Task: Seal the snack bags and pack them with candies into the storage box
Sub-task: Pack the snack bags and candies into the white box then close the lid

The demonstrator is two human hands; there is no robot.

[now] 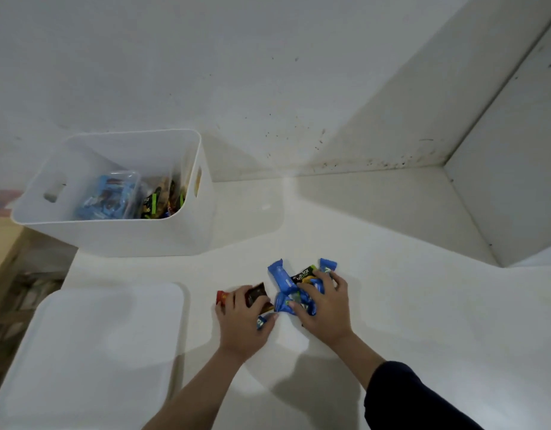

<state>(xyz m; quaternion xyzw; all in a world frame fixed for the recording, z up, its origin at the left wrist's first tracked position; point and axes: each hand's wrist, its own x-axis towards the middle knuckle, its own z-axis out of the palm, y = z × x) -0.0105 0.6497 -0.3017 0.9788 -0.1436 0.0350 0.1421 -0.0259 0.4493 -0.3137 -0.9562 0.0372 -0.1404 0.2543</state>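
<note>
Left hand (241, 318) lay over a dark brown wrapper (257, 295) and a red one (222, 297), fingers curled down onto them, a small blue candy (262, 321) tucked at the thumb side; right hand (324, 308) spread over the heap of blue candy wrappers (280, 280), fingers bent round them, a black-and-green packet (303, 274) poking out past the fingertips; both hands looked to be gathering, grip not firm yet as far as visible; storage box (113, 234) stood well apart at the far left of the white counter (392, 305), already holding a clear pack of blue sweets (110, 197) and some clipped snack bags (162, 197), so sealing seemed done and part of the load packed; box lid (91, 346) lay flat near the left arm, off the box; judged remaining: scoop this last pile of candies into the box, then probably fit the lid; whether more bags sat outside the view could not be told
</note>
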